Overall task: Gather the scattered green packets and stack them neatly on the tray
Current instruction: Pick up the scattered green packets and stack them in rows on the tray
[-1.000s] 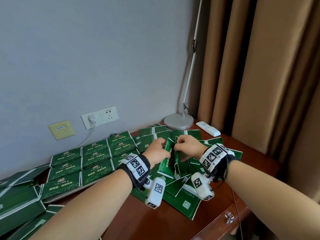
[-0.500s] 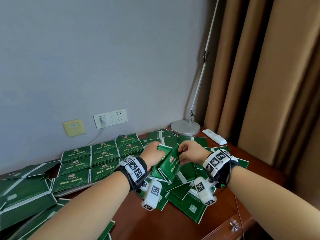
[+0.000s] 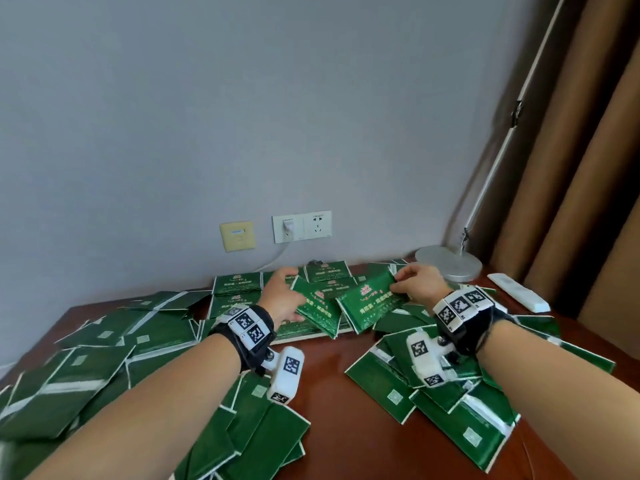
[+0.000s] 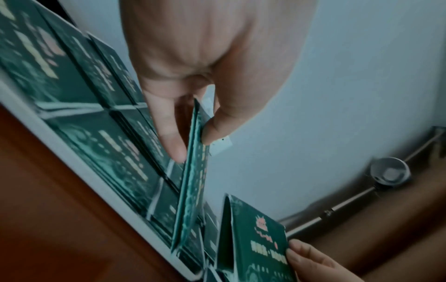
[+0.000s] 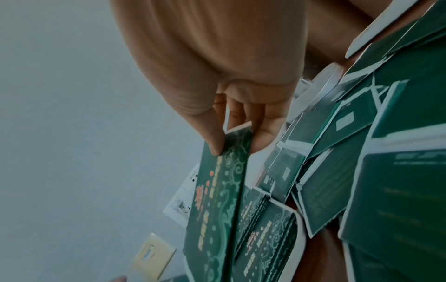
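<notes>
Nearest me, loose green packets (image 3: 446, 407) lie scattered face down on the wooden table (image 3: 332, 368), at five o'clock and seven o'clock of the bare patch between my forearms; these remain to be gathered. Beyond them, my left hand (image 3: 282, 299) pinches one packet (image 3: 317, 308) between thumb and fingertips, edge-on in the left wrist view, and tilts it over the tray. My right hand (image 3: 420, 284) pinches a second packet (image 3: 372, 299) by its short end, thumb on the printed face, as the right wrist view shows. I judge both are held by their edges and printed side up so that each can be laid square onto a pile without disturbing its neighbours. At twelve o'clock of my hands sits the white tray (image 4: 79, 169), its rim showing beneath rows of packets (image 3: 237, 282) stacked face up in neat columns; how many layers deep I cannot tell. Farthest off stand a lamp base (image 3: 448, 263) and a wall socket (image 3: 301, 226), with a white remote (image 3: 517, 296) at two o'clock.
</notes>
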`<action>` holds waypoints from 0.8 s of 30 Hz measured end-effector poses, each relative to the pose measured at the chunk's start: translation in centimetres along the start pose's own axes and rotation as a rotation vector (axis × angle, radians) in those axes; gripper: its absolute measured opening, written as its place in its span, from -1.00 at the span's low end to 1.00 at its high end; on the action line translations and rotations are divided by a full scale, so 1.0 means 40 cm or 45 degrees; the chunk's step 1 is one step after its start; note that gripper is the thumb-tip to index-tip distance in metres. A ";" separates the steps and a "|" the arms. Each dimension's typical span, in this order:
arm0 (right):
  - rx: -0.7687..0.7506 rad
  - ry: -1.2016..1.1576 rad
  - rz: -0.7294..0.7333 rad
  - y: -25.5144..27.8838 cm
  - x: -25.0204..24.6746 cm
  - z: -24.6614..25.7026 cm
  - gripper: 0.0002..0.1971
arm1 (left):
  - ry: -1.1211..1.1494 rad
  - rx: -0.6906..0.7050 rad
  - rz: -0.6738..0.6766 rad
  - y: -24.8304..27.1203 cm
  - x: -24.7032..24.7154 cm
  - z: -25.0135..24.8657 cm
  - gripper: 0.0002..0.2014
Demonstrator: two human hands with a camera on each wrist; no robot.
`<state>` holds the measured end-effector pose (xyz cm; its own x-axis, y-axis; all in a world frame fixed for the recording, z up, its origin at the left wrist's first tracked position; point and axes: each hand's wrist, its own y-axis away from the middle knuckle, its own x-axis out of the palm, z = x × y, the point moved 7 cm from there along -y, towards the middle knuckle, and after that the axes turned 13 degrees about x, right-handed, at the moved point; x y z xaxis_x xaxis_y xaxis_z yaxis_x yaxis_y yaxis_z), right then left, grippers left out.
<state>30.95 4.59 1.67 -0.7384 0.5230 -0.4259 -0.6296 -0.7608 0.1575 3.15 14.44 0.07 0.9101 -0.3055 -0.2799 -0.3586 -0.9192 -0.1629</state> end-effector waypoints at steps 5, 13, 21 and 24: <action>0.064 -0.069 0.067 -0.055 0.091 0.012 -0.77 | 0.033 -0.101 -0.101 0.000 -0.104 0.086 -0.50; 0.091 0.120 0.098 -0.113 0.189 -0.031 -0.80 | 0.044 -0.223 -0.117 -0.011 -0.124 0.178 -0.66; -0.033 0.616 0.160 -0.129 0.235 -0.040 -0.56 | -0.862 0.012 0.222 -0.041 -0.110 0.188 -0.45; -0.084 0.739 0.126 -0.130 0.243 -0.029 -0.51 | -0.993 0.013 0.298 -0.051 -0.100 0.191 -0.42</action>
<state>27.34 13.19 -4.34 -0.5284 0.1665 -0.8325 -0.5340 -0.8275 0.1734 -1.35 19.45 -5.69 0.4065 -0.2248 -0.8856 -0.5265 -0.8498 -0.0259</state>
